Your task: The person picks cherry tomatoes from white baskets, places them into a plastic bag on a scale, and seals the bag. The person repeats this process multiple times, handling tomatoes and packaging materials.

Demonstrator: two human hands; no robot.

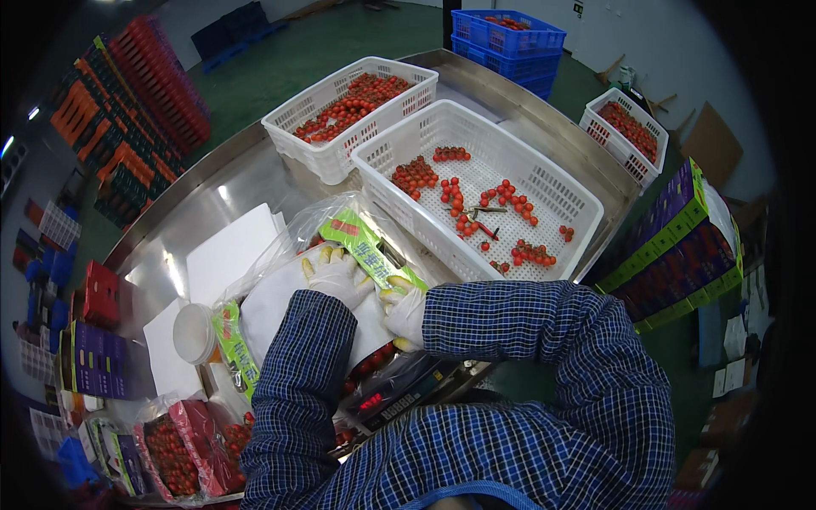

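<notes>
A carton with green printed edges (pixel 373 248) and a clear plastic liner (pixel 319 213) stands before me, with red cherry tomatoes (pixel 373 360) showing at its near side. A white sheet (pixel 274 319) covers most of its contents. My left hand (pixel 338 275), in a whitish glove with yellow fingertips, lies on the sheet with fingers spread. My right hand (pixel 405 313), gloved alike, touches the sheet's right edge beside the green edge; whether it pinches anything is hidden. Beneath the carton's near side is a digital scale (pixel 398 395) with lit red digits.
A white crate (pixel 475 274) ahead holds tomato trusses and red-handled snips (pixel 486 223). Another tomato crate (pixel 306 153) stands behind it. Left lie white sheets (pixel 229 255) and a round plastic tub (pixel 193 333). A packed red carton (pixel 191 440) sits lower left; stacked purple-green cartons (pixel 676 255) rise right.
</notes>
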